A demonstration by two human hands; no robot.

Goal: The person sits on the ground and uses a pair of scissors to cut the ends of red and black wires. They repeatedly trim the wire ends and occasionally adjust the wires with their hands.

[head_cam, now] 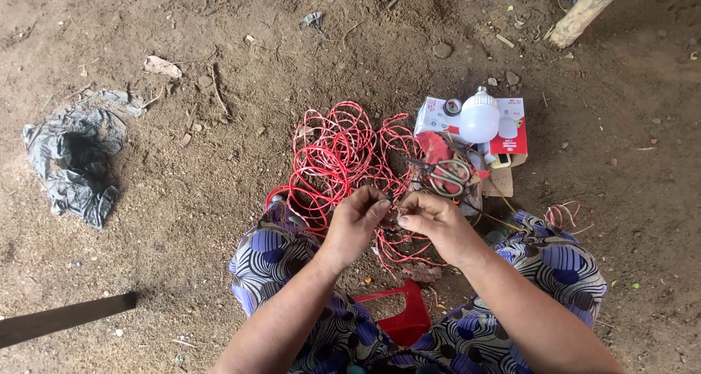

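Head view: tangled red wire [343,158], strand pinched between left hand [355,224] and right hand [432,224].

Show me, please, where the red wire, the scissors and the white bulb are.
red wire [328,158], head view, middle of the tangled coil.
scissors [449,175], head view, on the handle loops.
white bulb [480,118], head view, on its dome.

Single head-worn view, looking steeply down from above the seated person's lap onto bare dirt ground [182,199]; forearms enter from the near edge, close to the lens; far edge reaches a wooden post [584,12].
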